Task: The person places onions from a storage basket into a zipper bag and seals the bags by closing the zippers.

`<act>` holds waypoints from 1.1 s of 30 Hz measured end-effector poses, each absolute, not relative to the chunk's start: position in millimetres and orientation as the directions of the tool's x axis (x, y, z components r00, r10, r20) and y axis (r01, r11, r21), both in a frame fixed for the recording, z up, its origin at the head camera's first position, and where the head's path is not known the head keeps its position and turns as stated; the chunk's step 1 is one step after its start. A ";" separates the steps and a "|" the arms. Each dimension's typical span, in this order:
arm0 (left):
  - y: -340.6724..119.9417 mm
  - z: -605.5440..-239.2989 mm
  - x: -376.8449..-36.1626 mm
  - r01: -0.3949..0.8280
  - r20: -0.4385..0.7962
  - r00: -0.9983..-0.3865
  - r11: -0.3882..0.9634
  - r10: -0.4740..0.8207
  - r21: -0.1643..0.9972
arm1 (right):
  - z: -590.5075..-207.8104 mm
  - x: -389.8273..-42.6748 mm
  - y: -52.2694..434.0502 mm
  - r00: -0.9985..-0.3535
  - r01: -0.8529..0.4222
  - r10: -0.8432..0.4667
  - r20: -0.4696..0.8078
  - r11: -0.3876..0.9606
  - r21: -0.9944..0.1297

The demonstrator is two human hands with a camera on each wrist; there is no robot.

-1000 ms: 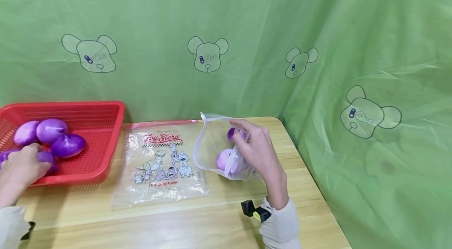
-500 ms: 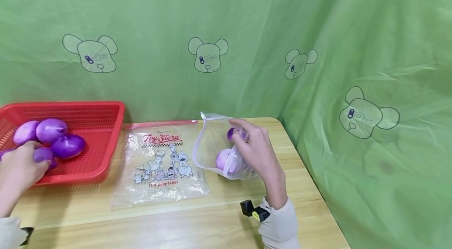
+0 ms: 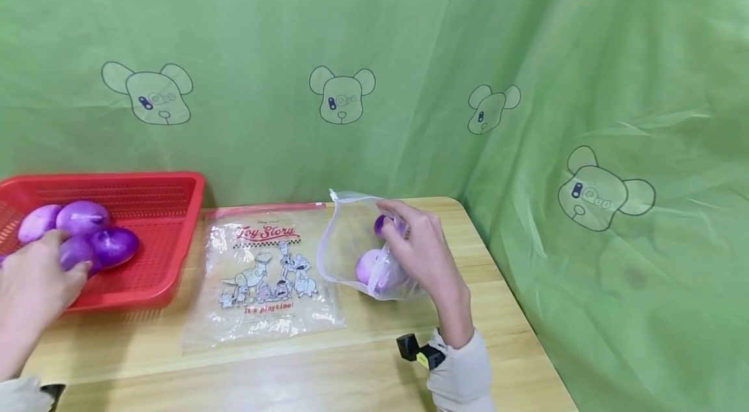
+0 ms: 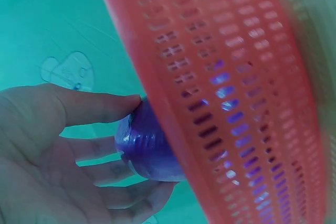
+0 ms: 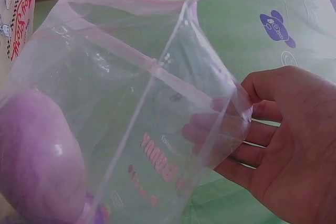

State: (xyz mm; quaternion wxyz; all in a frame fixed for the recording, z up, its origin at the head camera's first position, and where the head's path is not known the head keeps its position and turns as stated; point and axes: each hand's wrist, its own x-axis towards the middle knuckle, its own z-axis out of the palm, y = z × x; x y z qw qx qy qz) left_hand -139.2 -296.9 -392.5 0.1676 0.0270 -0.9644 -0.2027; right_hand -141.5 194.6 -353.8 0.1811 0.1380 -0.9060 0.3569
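While the right hand (image 3: 424,249) still holds the bag (image 3: 357,243) open, the left hand (image 3: 35,285) now grips an onion (image 3: 75,253).

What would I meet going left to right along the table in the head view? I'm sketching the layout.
left hand → red basket with purple eggs → flat printed bag → open clear bag → right hand

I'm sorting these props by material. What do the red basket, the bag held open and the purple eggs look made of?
Red basket: rigid moulded plastic, by its slotted mesh walls. Open bag: thin clear plastic film, glossy and creased, with a zip strip along the mouth. Purple eggs: probably hard plastic or foil-wrapped; the shiny highlights leave that open.
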 end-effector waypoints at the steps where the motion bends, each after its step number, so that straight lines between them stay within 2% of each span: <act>1: -293.6 -390.2 -138.3 0.013 0.309 -0.943 0.916 -0.122 0.401 | -353.7 -141.5 194.8 -0.895 -0.381 -0.121 0.429 0.707 -0.596; 9: -272.4 -374.8 -130.6 -0.008 0.254 -0.960 0.918 -0.118 0.396 | -353.1 -141.4 196.5 -0.891 -0.385 -0.117 0.439 0.708 -0.592; 19: -248.7 -372.0 -123.2 -0.032 0.205 -0.969 0.893 -0.138 0.450 | -351.7 -140.0 197.1 -0.892 -0.390 -0.122 0.436 0.695 -0.605; 33: -199.9 -366.1 -115.2 0.089 0.307 -0.948 0.850 -0.088 0.518 | -351.5 -140.4 195.9 -0.895 -0.382 -0.121 0.429 0.706 -0.597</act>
